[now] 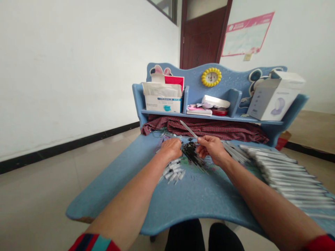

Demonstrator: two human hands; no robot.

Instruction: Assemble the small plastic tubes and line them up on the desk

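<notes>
My right hand is closed on a slim grey pen barrel that points up and to the left. My left hand is curled, knuckles up, over the desk beside a heap of black pen refills; what its fingers hold is hidden. Just below it lie several short grey pen caps. All of this rests on a blue desk.
Rows of finished grey pens cover the desk's right side. A red checked cloth lies under the blue shelf, which carries a mask box, booklets, a yellow clock and a white carton. A dark door stands behind.
</notes>
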